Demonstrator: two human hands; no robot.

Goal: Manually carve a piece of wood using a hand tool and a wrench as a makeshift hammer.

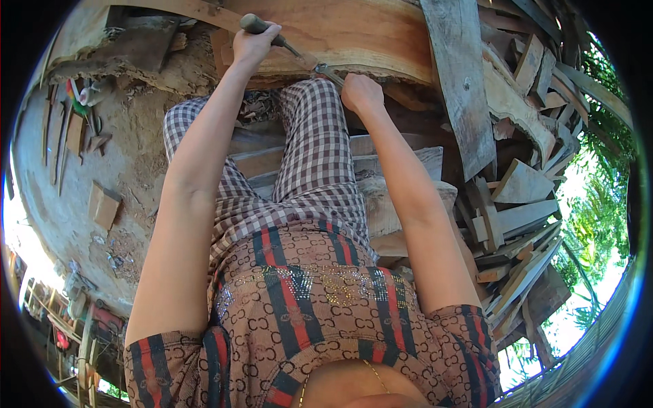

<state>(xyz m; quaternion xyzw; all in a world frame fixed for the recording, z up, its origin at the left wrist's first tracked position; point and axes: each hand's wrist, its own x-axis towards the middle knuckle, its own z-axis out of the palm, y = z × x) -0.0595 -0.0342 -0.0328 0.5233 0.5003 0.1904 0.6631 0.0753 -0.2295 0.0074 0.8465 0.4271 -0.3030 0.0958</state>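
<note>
My left hand [253,47], upper middle, is closed round the dark, rounded handle [254,24] of a hand tool. From that handle a thin metal shaft [294,52] slants down toward my right knee. Closed in a fist, my right hand [362,94] grips a narrow greyish piece [331,74] whose far end meets the tool's metal near a small shiny spot. Whether the two are one tool or separate cannot be told. Just beyond both hands lies a thick reddish-brown wood slab [354,30] with a rough bark edge.
A weathered grey plank [462,88] stands at right of the slab, before a heap of offcuts [524,183]. Boards [394,163] lie beside my checked trousers. On the concrete floor [146,173] at left are a wood block [104,205] and several thin sticks [58,139].
</note>
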